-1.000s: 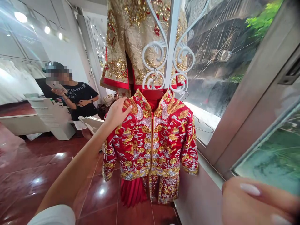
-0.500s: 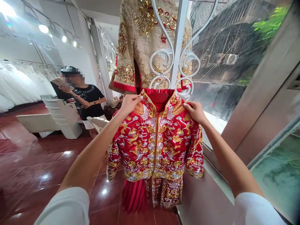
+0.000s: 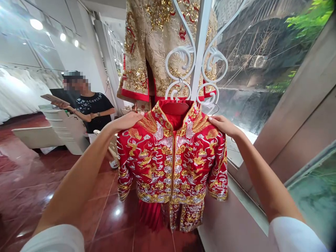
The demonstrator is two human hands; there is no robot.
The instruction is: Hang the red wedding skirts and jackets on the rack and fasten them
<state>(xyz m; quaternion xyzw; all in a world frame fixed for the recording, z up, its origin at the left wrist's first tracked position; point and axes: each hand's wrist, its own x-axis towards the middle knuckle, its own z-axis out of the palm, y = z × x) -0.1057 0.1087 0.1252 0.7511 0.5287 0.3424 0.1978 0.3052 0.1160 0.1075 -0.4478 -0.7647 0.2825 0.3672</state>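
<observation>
A red jacket (image 3: 147,161) with gold and silver embroidery hangs from a red hanger (image 3: 177,107), its front fastened up the middle. My left hand (image 3: 127,120) lies over the shoulder on the left side, fingers stretched out along the cloth. On the opposite shoulder, my right hand (image 3: 224,126) has its thumb against the front; its other fingers are partly hidden, and the shoulder edge seems to be between them. Below the jacket hem shows a matching embroidered skirt (image 3: 190,217) with red pleats beside it.
The hanger hooks onto a white scrolled metal stand (image 3: 198,59). Behind hangs a beige and gold garment (image 3: 162,59). A large window (image 3: 252,84) is to the right. At left, a person (image 3: 96,108) with a tablet-like device (image 3: 55,99) stands by a white counter (image 3: 63,129).
My left hand has slid outward and flattened along the shoulder. My right hand has shifted slightly outward and down. The jacket appears a little wider; the person has lowered the device.
</observation>
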